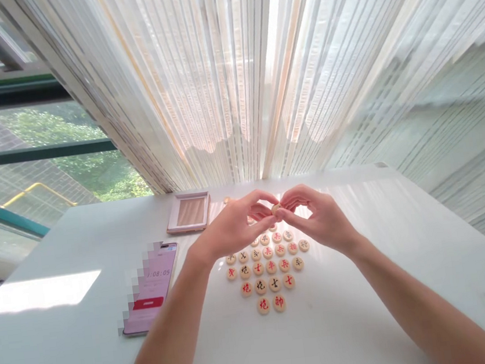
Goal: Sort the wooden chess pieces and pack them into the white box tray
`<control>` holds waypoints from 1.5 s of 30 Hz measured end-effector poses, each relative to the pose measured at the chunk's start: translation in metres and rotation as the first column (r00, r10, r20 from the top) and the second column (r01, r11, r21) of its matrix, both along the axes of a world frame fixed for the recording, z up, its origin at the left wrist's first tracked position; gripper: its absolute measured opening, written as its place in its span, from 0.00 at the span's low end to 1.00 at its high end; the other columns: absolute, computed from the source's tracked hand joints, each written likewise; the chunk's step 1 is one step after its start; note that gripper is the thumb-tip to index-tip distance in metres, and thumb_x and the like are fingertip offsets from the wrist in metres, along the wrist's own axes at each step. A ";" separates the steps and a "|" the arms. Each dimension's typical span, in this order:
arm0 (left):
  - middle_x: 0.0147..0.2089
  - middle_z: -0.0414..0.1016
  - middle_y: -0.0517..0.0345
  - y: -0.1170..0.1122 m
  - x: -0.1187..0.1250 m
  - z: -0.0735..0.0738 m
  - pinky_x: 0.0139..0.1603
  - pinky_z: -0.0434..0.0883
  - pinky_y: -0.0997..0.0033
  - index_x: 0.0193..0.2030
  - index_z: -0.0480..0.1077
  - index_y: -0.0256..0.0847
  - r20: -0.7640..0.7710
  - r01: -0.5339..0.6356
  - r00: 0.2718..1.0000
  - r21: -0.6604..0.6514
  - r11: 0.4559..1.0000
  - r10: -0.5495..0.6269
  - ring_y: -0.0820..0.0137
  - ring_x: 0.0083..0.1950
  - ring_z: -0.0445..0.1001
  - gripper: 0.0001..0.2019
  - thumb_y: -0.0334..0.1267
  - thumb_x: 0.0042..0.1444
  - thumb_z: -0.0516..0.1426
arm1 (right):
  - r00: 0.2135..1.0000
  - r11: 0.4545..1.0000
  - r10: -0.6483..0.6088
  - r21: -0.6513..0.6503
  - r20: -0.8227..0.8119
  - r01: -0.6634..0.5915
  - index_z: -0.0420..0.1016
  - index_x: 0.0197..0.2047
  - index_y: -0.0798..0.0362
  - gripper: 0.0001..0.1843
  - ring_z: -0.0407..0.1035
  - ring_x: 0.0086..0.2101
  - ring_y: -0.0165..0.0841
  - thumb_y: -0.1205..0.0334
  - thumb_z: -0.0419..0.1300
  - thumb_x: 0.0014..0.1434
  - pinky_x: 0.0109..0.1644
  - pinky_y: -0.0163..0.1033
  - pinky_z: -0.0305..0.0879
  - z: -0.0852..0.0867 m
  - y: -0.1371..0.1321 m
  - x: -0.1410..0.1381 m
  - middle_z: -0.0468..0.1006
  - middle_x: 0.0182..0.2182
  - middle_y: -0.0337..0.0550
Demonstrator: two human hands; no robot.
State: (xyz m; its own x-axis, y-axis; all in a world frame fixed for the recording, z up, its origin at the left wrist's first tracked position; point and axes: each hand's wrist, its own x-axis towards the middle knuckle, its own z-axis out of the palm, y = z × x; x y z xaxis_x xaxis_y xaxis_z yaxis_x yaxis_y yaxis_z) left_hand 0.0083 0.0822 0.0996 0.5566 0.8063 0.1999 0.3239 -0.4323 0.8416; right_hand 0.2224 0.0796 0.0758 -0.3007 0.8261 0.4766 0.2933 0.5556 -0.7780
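Between the fingertips of my left hand [240, 220] and my right hand [316, 214] is a small round Chinese chess piece [276, 208]. Both hands pinch it, raised above the far part of the table. Beneath and nearer to me, flat wooden pieces lie in close rows with red or black characters, such as a red-marked piece [279, 303] at the near end and a black-marked piece [260, 286]. My hands hide some of the far pieces. One more piece [227, 200] shows just beyond my left hand.
On the white table [350, 321], an open shallow box [188, 212] lies at the back left. A phone [152, 288] showing a timer rests left of my left forearm. Striped curtains [230, 78] hang behind the table's far edge, with a window at the left.
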 end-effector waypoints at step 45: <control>0.33 0.82 0.53 0.060 -0.044 -0.085 0.29 0.72 0.73 0.34 0.77 0.39 -0.497 -0.378 0.852 -0.360 0.853 0.168 0.64 0.32 0.81 0.15 0.48 0.45 0.66 | 0.984 0.992 -0.124 0.013 0.128 0.124 0.78 0.42 0.49 0.09 0.79 0.37 0.38 0.55 0.59 0.67 0.39 0.42 0.77 -0.024 0.013 -0.005 0.83 0.34 0.42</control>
State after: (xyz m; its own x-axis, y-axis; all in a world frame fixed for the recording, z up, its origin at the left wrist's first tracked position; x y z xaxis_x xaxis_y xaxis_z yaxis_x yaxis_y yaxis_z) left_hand -0.0354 0.1426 0.0149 0.2421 0.8799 -0.4089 0.7449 0.1015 0.6595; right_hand 0.2177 0.0928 0.0518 -0.2550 0.8587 0.4446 0.4574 0.5122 -0.7269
